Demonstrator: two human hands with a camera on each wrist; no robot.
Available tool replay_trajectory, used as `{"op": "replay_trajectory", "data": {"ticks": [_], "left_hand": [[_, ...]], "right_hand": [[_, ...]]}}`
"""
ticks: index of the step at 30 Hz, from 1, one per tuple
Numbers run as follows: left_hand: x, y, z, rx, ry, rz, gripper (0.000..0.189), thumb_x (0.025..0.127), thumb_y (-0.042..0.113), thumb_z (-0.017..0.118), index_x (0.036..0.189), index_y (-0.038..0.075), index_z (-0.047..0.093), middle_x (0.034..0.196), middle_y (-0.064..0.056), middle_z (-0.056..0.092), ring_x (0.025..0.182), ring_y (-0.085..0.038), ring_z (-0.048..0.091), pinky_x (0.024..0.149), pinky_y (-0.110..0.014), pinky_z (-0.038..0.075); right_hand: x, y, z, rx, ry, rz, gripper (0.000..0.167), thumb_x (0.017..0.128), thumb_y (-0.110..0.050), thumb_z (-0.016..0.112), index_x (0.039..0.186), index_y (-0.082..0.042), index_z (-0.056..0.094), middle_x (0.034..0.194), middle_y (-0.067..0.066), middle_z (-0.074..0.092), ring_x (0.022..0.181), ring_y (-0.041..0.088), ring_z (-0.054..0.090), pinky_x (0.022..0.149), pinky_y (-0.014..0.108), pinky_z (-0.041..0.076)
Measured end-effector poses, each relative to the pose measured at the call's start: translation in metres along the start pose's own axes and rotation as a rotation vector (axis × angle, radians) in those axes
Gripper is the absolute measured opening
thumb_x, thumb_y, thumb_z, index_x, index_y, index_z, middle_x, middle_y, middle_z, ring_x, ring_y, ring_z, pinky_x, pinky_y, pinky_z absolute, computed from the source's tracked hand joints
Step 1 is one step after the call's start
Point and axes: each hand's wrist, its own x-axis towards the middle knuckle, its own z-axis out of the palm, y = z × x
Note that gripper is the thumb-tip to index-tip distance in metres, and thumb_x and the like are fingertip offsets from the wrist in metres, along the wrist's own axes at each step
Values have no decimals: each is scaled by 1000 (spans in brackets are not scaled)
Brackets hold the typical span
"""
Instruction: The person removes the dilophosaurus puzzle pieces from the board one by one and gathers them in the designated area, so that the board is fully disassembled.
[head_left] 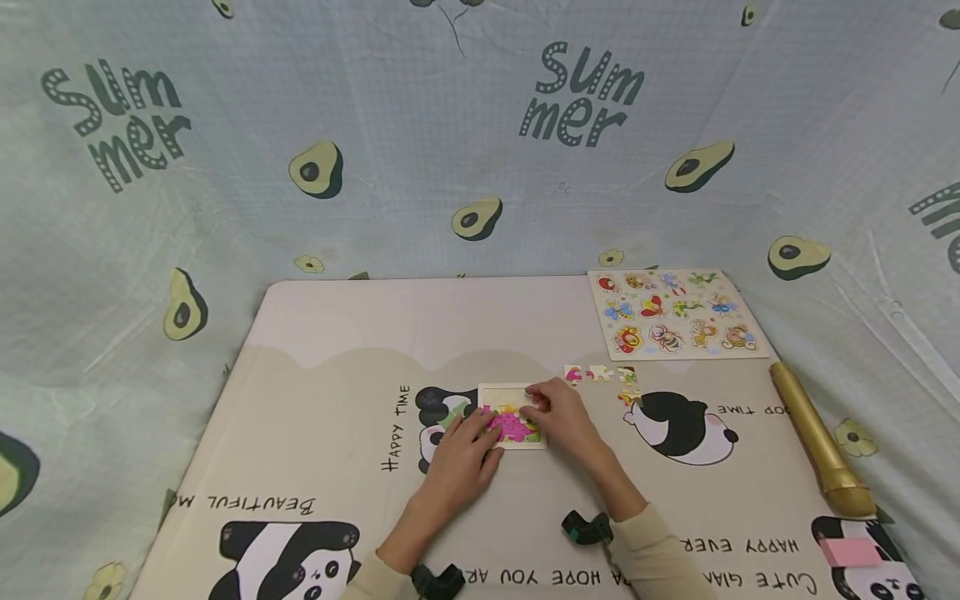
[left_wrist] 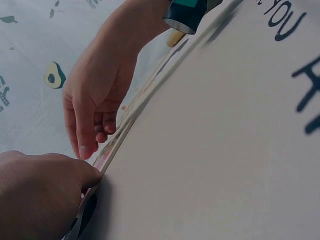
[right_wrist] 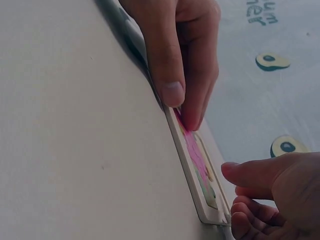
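A small jigsaw puzzle (head_left: 513, 427) with a pink picture lies in a light tray frame (head_left: 513, 447); bare backing shows in its upper part. My left hand (head_left: 467, 450) rests on the tray's left side, fingers lying on the pink pieces. In the right wrist view, the left thumb (right_wrist: 172, 92) touches the tray's near edge. My right hand (head_left: 564, 415) is at the tray's upper right, fingers bent, thumb and forefinger near the rim. Whether a piece is between those fingertips is hidden. Several loose jigsaw pieces (head_left: 600, 373) lie beyond the right hand.
A board of insect pictures (head_left: 678, 317) lies at the back right. A gold-coloured tapered object (head_left: 821, 442) lies along the right edge, with a pink block (head_left: 851, 552) nearer. Patterned cloth (head_left: 405, 108) hangs behind the printed table (head_left: 337, 317).
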Motion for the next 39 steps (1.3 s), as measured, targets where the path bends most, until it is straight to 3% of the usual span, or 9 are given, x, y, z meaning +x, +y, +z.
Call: {"op": "replay_trajectory", "data": {"ticks": [15, 32, 39], "left_hand": [[0, -2, 2, 42, 6, 17, 31, 96, 24, 66, 123, 10, 72, 135, -9, 66, 133, -30, 57, 112, -54, 44], [0, -3, 1, 34, 2, 10, 31, 96, 24, 65, 123, 10, 72, 135, -10, 65, 133, -29, 57, 112, -54, 44], [-1, -3, 1, 23, 16, 19, 31, 96, 24, 65, 123, 9, 72, 134, -10, 66, 133, -30, 57, 112, -55, 44]], "right_hand": [[-2, -4, 12, -64, -81, -29, 36, 82, -26, 83, 110, -4, 74, 97, 4, 57, 80, 12, 46, 70, 24, 40], [2, -11, 13, -76, -121, -37, 32, 83, -19, 82, 106, -4, 66, 97, 4, 53, 86, 13, 47, 79, 30, 47], [2, -11, 13, -22, -127, -42, 31, 84, -15, 81, 105, -5, 61, 91, 2, 57, 80, 13, 47, 69, 25, 43]]}}
